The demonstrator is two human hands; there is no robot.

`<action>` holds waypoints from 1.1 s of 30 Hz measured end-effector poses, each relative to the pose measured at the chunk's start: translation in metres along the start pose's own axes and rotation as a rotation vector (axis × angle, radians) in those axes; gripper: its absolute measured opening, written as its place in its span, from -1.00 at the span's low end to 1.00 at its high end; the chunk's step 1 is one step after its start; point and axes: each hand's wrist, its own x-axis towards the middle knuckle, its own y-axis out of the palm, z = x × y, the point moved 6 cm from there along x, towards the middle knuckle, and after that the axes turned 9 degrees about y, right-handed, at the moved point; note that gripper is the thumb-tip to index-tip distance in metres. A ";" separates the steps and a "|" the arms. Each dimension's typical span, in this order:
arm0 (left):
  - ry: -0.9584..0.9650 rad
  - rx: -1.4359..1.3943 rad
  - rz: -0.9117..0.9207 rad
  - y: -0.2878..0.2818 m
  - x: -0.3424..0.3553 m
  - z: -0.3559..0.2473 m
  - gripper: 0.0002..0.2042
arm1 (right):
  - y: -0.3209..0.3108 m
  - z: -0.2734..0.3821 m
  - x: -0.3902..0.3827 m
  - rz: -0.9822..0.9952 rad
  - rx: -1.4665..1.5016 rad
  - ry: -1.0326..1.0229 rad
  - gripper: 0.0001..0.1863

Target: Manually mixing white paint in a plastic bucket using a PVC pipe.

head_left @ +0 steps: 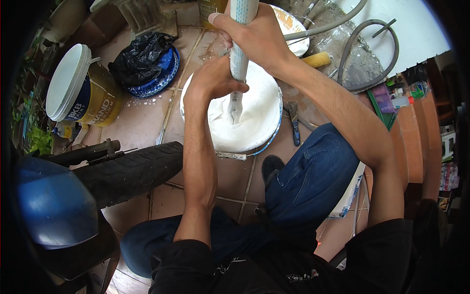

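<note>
A long whitish tube with pale blue printing stands almost upright, its coated lower end sunk into thick white paint. The paint lies in a round bucket with a smeared, bluish rim on the tiles in front of my knees. My right hand is closed round the tube high up, thumb toward the left. Lower down, my left hand wraps the same tube just above the paint. The tube's top runs out of view.
A scraper lies right of the bucket. Far left are a lidded paint bucket and a black plastic bag on a blue lid. Nearer left juts a tyre. A yellow roller and grey hose lie far right.
</note>
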 end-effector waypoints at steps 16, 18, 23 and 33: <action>-0.151 0.200 -0.317 -0.031 -0.007 0.005 -0.65 | 0.007 0.017 -0.005 0.048 0.001 -0.226 -0.66; -0.113 0.204 -0.229 -0.033 -0.009 0.001 -0.64 | 0.010 0.017 -0.003 0.104 -0.003 -0.187 -0.67; -0.082 0.080 0.012 -0.007 -0.002 0.011 -0.52 | 0.005 0.002 0.002 0.046 0.091 -0.022 -0.66; 0.021 0.144 -0.389 0.009 0.014 -0.019 -0.57 | -0.017 0.001 0.003 -0.249 -0.143 -0.101 -0.68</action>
